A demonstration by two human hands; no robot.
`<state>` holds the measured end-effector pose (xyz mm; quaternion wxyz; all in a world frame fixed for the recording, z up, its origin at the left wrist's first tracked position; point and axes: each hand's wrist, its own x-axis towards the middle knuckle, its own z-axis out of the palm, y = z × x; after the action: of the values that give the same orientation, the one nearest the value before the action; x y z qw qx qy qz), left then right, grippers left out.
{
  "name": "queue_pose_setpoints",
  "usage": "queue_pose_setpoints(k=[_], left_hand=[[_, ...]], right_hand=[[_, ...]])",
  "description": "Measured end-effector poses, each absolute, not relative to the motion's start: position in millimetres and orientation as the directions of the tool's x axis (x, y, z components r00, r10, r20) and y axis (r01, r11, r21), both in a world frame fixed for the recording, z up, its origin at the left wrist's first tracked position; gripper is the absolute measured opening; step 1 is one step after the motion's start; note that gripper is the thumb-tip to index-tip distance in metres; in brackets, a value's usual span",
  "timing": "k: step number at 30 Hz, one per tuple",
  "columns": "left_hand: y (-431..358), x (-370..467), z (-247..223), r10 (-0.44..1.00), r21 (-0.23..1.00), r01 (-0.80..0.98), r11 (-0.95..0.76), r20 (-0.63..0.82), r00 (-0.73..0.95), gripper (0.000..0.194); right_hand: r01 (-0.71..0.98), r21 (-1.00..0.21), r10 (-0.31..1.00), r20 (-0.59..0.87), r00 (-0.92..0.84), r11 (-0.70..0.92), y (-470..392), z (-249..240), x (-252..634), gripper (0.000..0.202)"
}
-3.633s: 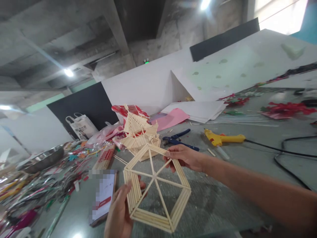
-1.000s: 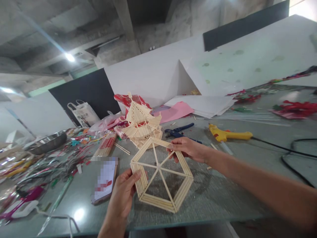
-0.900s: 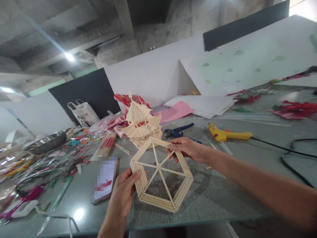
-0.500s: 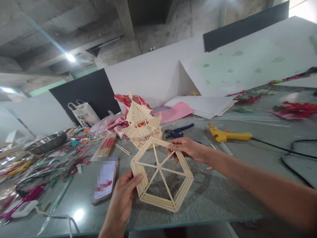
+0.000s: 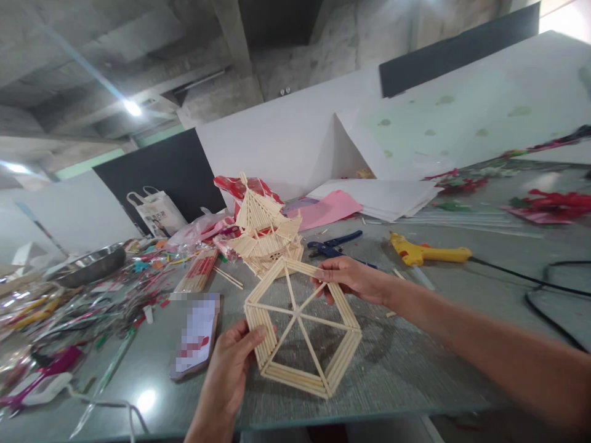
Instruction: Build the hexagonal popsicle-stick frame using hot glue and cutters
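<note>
Together, two hands [image 5: 229,360] [image 5: 348,278] on one hexagon [image 5: 297,314]

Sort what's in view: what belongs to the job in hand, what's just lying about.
Job: hexagonal stick frame, held by left hand and right hand; probably also stick pagoda, bundled sticks, blue cutters, glue gun.

Apparently lying about: phone, metal bowl, tote bag, red flowers.

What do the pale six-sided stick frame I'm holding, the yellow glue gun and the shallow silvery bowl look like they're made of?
The pale stick frame: probably bare wood or bamboo, judging by its matte, unpainted look. The yellow glue gun: likely smooth plastic, from its even colour. The silvery bowl: apparently polished metal, perhaps stainless steel, given its bright grey reflections.
</note>
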<state>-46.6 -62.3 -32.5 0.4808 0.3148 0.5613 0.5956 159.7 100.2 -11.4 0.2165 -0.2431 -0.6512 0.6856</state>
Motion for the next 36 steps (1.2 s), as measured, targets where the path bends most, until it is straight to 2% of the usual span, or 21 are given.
queue_pose_setpoints(k=[7,12,27,36], left_hand=[[-60.6,-49.8,-25.5,0.924,0.974,-0.218,0.061,-0.138,-0.356,0.035],[-55.6,-48.3,-24.4,0.915,0.963,-0.251,0.100,-0.188,-0.356,0.038],[-58.0,-44.7,-21.2,0.910,0.962,-0.261,0.079,-0.176,-0.375,0.039],[-56.6,-47.1,-23.6,0.909,0.959,-0.282,0.036,-0.148,-0.388,0.040]], right_hand=[[0.025,-0.997,0.619,-0.065,-0.783,-0.073,101.1,-11.2,160.1,0.042],[0.018,-0.997,0.615,-0.059,-0.787,-0.072,100.5,-10.2,160.6,0.040],[-0.103,-0.988,0.587,0.016,-0.809,-0.115,98.6,-7.5,165.1,0.035],[-0.161,-0.980,0.648,0.045,-0.761,-0.121,101.0,-9.7,162.7,0.039]])
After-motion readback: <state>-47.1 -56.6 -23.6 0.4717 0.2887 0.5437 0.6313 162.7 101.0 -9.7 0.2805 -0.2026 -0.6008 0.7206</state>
